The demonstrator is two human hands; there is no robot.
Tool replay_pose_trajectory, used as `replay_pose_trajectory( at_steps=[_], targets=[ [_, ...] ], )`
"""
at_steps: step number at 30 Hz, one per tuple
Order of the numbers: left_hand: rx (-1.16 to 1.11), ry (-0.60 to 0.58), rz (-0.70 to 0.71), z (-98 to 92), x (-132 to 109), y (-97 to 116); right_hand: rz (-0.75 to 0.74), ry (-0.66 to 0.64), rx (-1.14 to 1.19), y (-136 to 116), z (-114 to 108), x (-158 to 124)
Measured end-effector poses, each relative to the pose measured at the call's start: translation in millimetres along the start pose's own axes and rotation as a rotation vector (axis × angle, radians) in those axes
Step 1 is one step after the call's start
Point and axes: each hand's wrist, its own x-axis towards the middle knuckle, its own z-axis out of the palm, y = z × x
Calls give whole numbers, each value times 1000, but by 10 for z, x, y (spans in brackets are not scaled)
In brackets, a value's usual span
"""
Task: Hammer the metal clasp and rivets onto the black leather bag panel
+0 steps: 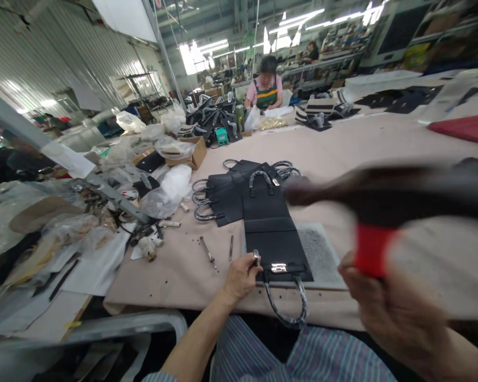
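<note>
My left hand [241, 276] pinches a short metal punch [256, 257] upright on a black bag panel [271, 241], near its lower left corner. Raised at the right, my right hand [386, 302] grips a hammer [374, 239] with a red handle and dark head, blurred by motion. The panel carries a silver clasp [279, 268] and a plastic-wrapped handle [289, 318] that hangs over the table edge. Under the panel lies a grey slab [322, 254]. More black bag pieces [227, 193] with wrapped handles are stacked behind it. Two slim metal tools [207, 252] lie left of the panel.
Plastic bags and scraps [159, 193] crowd the left side, beside a cardboard box [193, 154]. A slanting metal post [103, 183] crosses there. At the far side a person [266, 87] sits at the table near bag parts and a green bottle [239, 118]. Something red [466, 129] lies far right.
</note>
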Motion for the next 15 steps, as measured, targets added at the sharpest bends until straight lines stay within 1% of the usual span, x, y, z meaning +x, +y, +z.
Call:
replay_pose_trajectory(
  at_steps=[2,3,5,7,10,13,15],
  targets=[
    [15,-6,-1,-2,9,1,-61,-114,4,80,166,-67],
    [19,-10,3,-2,13,-2,-48,-174,-4,147,218,-86],
    [14,-11,15,-5,20,-13,43,-248,-10,337,245,-102],
    [4,-6,28,-11,27,-27,167,-259,26,601,214,-102],
    [16,-13,38,-29,40,-52,372,-275,54,1099,205,-120],
    [44,-34,53,-50,59,-67,563,-301,-66,1549,311,-173],
    [56,-47,64,-60,72,-63,612,-264,-139,1697,428,-204]
  ],
)
